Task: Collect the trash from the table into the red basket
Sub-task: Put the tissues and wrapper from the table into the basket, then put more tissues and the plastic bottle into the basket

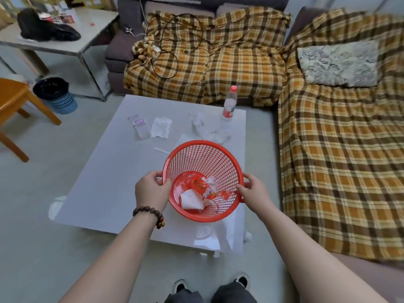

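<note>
Head cam view, only one here. Both hands are clamped on the red basket point(203, 181), which sits in the middle of the frame, tilted toward the camera over the near part of the white bench point(105, 171). The left hand point(152, 191) grips the rim on the left side, thumb hooked inside the mesh, a beaded bracelet point(150, 213) on that wrist. The right hand point(253, 191) grips the rim on the right side.

Inside the basket there's already some crumpled paper point(190, 199) and an orange-and-white wrapper point(202, 184).

Still out on the bench, above the basket in the frame: a flat white napkin point(161, 127), a clear plastic packet point(140, 126) just left of it, a wad of crumpled tissue point(197, 122), more clear plastic wrap point(219, 135) just beside the basket's far rim, and a plastic bottle point(229, 103) with a red cap standing upright near the far edge.

Plaid-covered sofa point(218, 62) fills the upper right of the frame, and a lined bin point(55, 95) sits on the floor at upper left.
</note>
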The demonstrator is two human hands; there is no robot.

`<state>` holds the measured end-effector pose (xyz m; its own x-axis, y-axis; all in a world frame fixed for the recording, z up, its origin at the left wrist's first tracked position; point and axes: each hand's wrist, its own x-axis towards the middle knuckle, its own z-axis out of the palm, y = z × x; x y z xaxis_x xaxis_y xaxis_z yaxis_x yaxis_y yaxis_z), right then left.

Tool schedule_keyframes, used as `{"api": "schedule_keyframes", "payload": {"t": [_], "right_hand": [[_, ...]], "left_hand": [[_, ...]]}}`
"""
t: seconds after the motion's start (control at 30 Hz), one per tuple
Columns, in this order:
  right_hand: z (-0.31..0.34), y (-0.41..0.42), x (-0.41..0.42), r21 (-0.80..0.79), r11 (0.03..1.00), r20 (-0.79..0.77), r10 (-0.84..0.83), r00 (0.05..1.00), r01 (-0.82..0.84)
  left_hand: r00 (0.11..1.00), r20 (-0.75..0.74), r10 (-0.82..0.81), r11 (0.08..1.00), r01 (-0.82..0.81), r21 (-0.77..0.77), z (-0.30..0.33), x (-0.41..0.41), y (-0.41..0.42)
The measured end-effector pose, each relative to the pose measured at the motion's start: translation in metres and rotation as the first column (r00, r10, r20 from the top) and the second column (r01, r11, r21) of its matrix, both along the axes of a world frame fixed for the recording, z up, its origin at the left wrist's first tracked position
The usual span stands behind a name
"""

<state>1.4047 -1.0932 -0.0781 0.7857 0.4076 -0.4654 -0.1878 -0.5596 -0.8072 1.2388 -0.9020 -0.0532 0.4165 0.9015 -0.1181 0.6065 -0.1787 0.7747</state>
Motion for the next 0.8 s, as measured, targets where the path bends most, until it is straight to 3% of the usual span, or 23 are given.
{"api": "schedule_keyframes", "payload": {"t": [0.17, 0.33, 0.6, 0.8], "right_hand": [[0.0, -0.033, 0.039, 0.008, 0.998, 0.052, -0.065, 0.997, 0.065], [-0.008, -0.063, 0.109, 0.065, 0.997, 0.049, -0.049, 0.998, 0.046], [-0.002, -0.099, 0.24, 0.112, 0.984, -0.051, 0.143, 0.988, -0.137], [0.001, -0.075, 0.286, 0.162, 0.941, -0.087, 0.312, 0.946, -0.296]], "left_hand": [[0.998, 0.01, -0.062, 0.998, 0.062, -0.015, -0.003, 0.043, -0.028], [0.999, 0.034, -0.012, 1.0, 0.012, -0.013, -0.013, 0.106, -0.066], [0.973, 0.135, 0.187, 0.967, -0.158, -0.198, -0.009, 0.202, -0.146], [0.912, 0.172, 0.372, 0.917, -0.332, -0.222, 0.004, 0.223, -0.154]]}}
